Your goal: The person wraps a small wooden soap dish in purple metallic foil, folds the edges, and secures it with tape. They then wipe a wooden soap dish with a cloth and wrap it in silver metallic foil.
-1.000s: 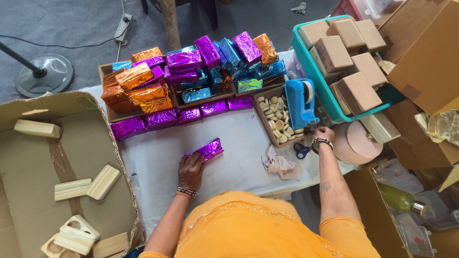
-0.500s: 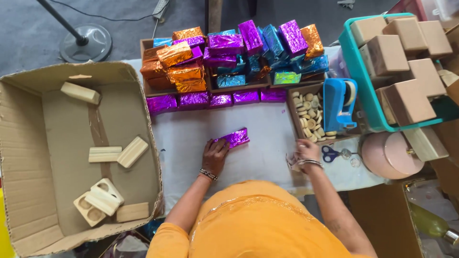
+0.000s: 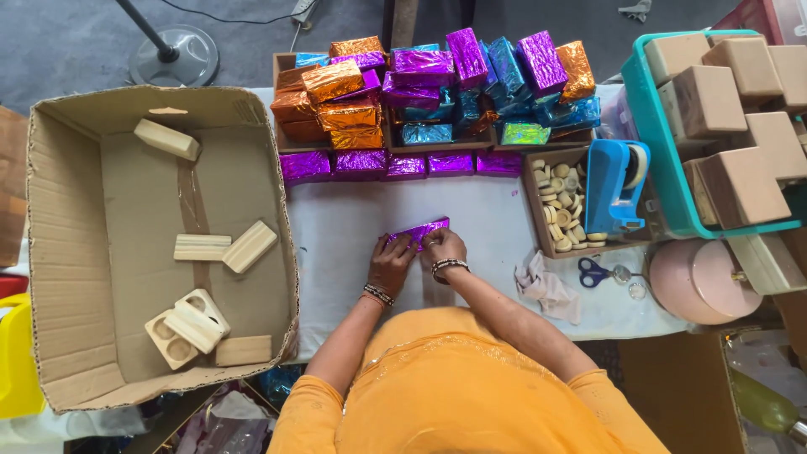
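Hands both on purple foil-wrapped block (image 3: 418,233): left hand (image 3: 392,262) pins its near-left end, right hand (image 3: 443,248) grips middle; long axis runs up-right.

To my left of the blue tape dispenser (image 3: 616,183) sits a box of pale round discs (image 3: 561,202); scissors (image 3: 598,271) lie just below it, brown blocks (image 3: 731,109) beyond.

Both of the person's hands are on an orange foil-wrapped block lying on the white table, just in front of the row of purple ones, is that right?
Not quite: the block is wrapped in purple foil, not orange, as the head view shows. The rest stands: the left hand and right hand both rest on it on the white table, just in front of the row of purple blocks.
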